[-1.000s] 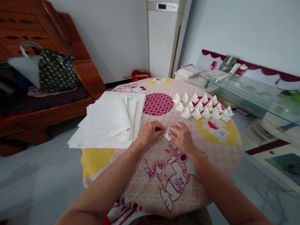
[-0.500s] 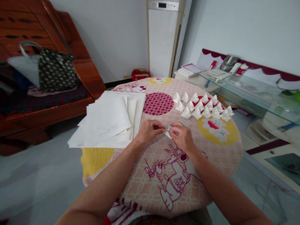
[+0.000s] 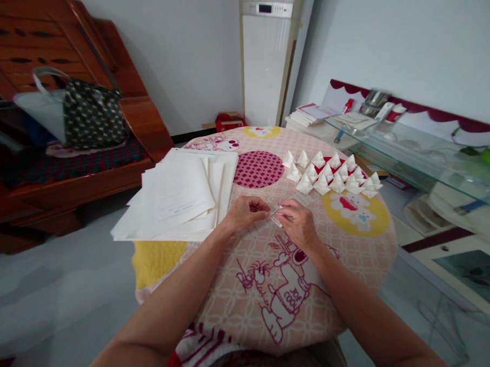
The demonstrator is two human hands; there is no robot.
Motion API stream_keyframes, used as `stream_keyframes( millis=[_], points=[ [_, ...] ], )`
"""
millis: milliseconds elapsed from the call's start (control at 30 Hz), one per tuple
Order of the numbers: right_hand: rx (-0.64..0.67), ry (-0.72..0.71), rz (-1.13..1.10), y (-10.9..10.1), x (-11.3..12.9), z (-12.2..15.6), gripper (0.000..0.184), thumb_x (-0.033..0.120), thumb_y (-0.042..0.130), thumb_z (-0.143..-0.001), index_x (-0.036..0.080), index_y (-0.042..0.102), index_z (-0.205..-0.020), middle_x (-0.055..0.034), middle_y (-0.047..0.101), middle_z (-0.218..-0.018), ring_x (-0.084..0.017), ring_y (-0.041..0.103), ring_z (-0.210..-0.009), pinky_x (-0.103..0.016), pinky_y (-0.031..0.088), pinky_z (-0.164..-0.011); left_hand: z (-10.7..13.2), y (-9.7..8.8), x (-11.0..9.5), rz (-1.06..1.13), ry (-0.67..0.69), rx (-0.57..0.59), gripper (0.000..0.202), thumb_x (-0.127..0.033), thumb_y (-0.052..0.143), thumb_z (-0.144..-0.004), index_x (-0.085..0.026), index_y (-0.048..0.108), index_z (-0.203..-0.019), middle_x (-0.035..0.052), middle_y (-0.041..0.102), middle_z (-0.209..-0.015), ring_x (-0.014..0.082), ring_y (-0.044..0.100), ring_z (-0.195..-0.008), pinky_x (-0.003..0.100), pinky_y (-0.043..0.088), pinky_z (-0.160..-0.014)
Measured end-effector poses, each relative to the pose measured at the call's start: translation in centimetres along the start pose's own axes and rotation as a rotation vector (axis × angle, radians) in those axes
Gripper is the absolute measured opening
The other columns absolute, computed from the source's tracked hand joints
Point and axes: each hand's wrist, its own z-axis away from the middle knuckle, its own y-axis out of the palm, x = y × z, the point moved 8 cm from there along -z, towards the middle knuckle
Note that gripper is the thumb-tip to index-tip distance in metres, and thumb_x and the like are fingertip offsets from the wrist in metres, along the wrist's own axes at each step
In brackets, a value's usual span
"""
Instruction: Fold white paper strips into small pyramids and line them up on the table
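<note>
My left hand [image 3: 245, 212] and my right hand [image 3: 298, 223] meet over the middle of a round table [image 3: 218, 303] covered in a pink cartoon cloth. Both pinch a small folded piece of white paper [image 3: 276, 217] between their fingertips, just above the cloth. A loose stack of white paper sheets [image 3: 180, 194] lies to the left of my left hand. Beyond my right hand, several small folded white paper shapes [image 3: 334, 177] sit in rows on the cloth.
A wooden bench [image 3: 65, 153] with a dotted dark bag [image 3: 91, 114] stands at the left. A glass shelf unit [image 3: 426, 159] with books and small items runs along the right. A tall white air conditioner [image 3: 266, 53] stands behind the table.
The folded paper between my fingertips has turned slightly and looks flatter. Both hands stay in nearly the same place.
</note>
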Motion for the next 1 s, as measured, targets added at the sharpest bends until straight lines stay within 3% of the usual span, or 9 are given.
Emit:
stream_keyframes(
  millis=[500,733,1000],
  points=[
    [0.034,-0.08,0.113,0.9,1.0,0.4,0.023,0.007,0.057,-0.085,0.02,0.073,-0.075,-0.011,0.07,-0.106,-0.02,0.067,-0.09,-0.031,0.054,-0.079,0.5,0.0,0.0,-0.315,-0.157,-0.082,0.014,-0.013,0.064,-0.067,-0.013,0.076,-0.074,-0.0002,0.069,-0.061,0.0123,0.062,-0.058,0.021,0.043,-0.055],
    [0.02,-0.048,0.071,0.7,0.6,0.3,0.024,0.006,0.057,-0.083,0.02,0.073,-0.073,-0.0094,0.071,-0.102,-0.018,0.068,-0.088,-0.029,0.054,-0.077,0.2,0.4,0.0,-0.146,-0.036,-0.008,0.021,-0.017,0.069,-0.065,-0.013,0.075,-0.085,0.0014,0.071,-0.073,0.0127,0.064,-0.068,0.021,0.051,-0.062],
    [-0.017,0.004,0.039,0.4,0.2,0.1,0.02,0.013,0.061,-0.086,0.021,0.073,-0.073,-0.0074,0.068,-0.092,-0.02,0.066,-0.086,-0.03,0.053,-0.077,0.0,0.9,0.9,-0.025,-0.033,0.054,0.031,-0.017,0.072,-0.06,-0.014,0.074,-0.09,0.0017,0.072,-0.079,0.0128,0.064,-0.071,0.022,0.053,-0.065]
  ],
)
